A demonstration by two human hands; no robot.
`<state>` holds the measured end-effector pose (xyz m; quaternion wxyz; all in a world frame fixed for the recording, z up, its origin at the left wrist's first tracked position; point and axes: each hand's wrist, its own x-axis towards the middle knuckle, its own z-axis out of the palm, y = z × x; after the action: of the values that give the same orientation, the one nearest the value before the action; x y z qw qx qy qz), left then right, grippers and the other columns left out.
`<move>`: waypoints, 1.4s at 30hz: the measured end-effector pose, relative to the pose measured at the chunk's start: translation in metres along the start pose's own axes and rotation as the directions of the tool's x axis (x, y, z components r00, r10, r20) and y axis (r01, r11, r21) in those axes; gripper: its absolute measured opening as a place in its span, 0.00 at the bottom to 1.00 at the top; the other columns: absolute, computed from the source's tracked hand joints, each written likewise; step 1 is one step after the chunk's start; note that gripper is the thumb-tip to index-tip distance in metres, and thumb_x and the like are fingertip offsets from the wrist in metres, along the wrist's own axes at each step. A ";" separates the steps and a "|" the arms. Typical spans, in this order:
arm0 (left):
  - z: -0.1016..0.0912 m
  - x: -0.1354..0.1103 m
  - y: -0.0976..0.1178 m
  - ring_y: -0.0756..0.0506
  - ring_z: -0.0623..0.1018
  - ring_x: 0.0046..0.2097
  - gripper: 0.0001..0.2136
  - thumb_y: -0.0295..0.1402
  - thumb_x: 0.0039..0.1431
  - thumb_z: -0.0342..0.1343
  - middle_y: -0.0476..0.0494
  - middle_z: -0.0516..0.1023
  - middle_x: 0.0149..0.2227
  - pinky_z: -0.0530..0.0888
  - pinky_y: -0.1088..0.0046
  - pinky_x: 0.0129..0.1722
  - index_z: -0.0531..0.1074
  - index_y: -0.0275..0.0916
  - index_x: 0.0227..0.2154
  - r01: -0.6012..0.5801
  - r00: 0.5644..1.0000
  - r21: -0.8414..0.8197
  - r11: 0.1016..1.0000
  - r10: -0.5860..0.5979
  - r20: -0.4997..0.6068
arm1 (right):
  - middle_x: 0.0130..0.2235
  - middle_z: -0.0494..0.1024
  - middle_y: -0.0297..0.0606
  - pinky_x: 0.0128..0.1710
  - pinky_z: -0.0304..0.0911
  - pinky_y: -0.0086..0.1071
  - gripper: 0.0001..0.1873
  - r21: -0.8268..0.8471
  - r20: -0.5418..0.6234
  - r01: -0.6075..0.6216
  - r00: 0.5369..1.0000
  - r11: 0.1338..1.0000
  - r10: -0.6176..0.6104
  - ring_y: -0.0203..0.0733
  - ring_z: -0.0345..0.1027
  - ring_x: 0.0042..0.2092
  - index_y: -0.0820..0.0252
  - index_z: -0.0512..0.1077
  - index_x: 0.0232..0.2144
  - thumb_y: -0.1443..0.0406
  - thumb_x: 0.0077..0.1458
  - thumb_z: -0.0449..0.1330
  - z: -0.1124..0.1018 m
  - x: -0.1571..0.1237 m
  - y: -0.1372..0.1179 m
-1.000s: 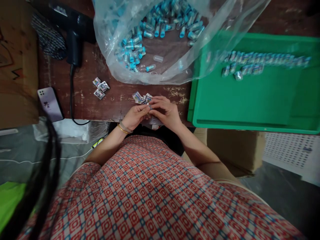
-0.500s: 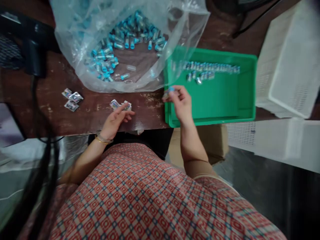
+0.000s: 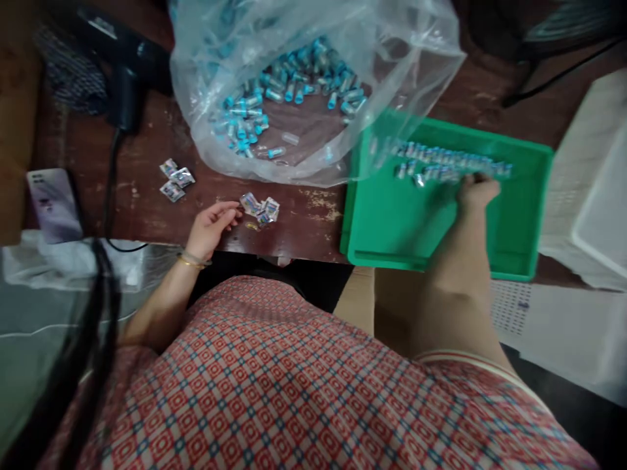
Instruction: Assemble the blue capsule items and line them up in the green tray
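Note:
My right hand (image 3: 477,192) reaches into the green bin (image 3: 386,254), its fingers bunched and pointing down at the end of the lower row of small filled vials (image 3: 434,172). Whatever is between those fingertips is hidden. A longer row of vials (image 3: 450,156) lies above it. My left hand (image 3: 209,228) rests on the table with loosely bent fingers and nothing seen in it. Just right of its fingertips are several small printed packets (image 3: 267,210) and a tiny yellowish piece (image 3: 252,226). Blue-capped clear vials (image 3: 294,81) fill the clear plastic bag (image 3: 210,153) beyond.
Further left are a few more packets (image 3: 177,180), a phone (image 3: 55,205), and a dark heat gun or hair dryer (image 3: 125,85) with its cord. White crates (image 3: 588,176) stand right of the bin. The bag's edge overlaps the bin's left corner.
My right hand has moved right, from the bin's left rim, where it held a blue-capped vial, to the lower row inside. My left hand has drawn back left off the packets. The view has shifted.

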<state>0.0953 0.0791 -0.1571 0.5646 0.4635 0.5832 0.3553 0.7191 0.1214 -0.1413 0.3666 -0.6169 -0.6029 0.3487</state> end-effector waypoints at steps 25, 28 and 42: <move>0.039 0.019 -0.027 0.43 0.81 0.40 0.08 0.27 0.61 0.64 0.45 0.85 0.39 0.75 0.66 0.46 0.80 0.41 0.43 -0.261 0.964 0.438 0.860 0.253 0.079 | 0.48 0.84 0.45 0.59 0.71 0.55 0.11 -0.406 0.187 0.341 0.939 0.848 -0.288 0.55 0.76 0.52 0.55 0.80 0.47 0.61 0.68 0.60 0.296 0.097 -0.131; 0.028 0.021 -0.025 0.43 0.81 0.39 0.06 0.27 0.60 0.64 0.44 0.86 0.38 0.75 0.66 0.46 0.82 0.40 0.40 -0.239 0.968 0.411 0.880 0.251 0.025 | 0.51 0.83 0.47 0.63 0.66 0.59 0.11 -0.483 0.345 0.439 0.891 0.757 -0.296 0.58 0.73 0.57 0.56 0.79 0.49 0.64 0.68 0.59 0.328 0.114 -0.125; 0.022 0.029 -0.027 0.46 0.79 0.33 0.09 0.34 0.68 0.58 0.46 0.81 0.30 0.74 0.72 0.36 0.80 0.38 0.33 -0.243 0.970 0.263 0.934 0.233 0.069 | 0.55 0.84 0.50 0.63 0.66 0.51 0.18 -0.535 0.359 0.374 0.912 0.758 -0.197 0.57 0.75 0.57 0.62 0.80 0.53 0.68 0.66 0.55 0.333 0.127 -0.144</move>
<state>0.1149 0.0952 -0.1945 0.4596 0.6096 0.5553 0.3297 0.3621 0.2593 -0.1765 0.1152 -0.5439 -0.8144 0.1660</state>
